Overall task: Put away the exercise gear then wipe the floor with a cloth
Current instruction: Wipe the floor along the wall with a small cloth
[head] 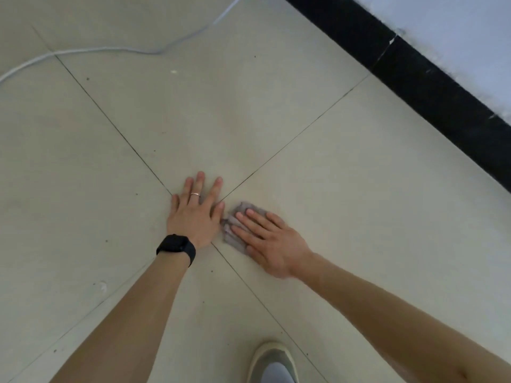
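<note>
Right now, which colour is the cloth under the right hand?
The cloth is greyish mauve; head view.

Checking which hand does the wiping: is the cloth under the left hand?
No, the cloth lies under the right hand's fingers, while the left hand rests flat on the floor beside it.

It is an indoor room; home or office cannot be told. The floor (pixel 276 111) has pale tiles, a black skirting board (pixel 431 78) runs under a light wall (pixel 456 31), and a white cable (pixel 110 48) lies there

Black wristwatch (pixel 176 246), thin ring (pixel 195 194), bare forearms (pixel 143 313), pale grey shoe (pixel 272 363)
</note>
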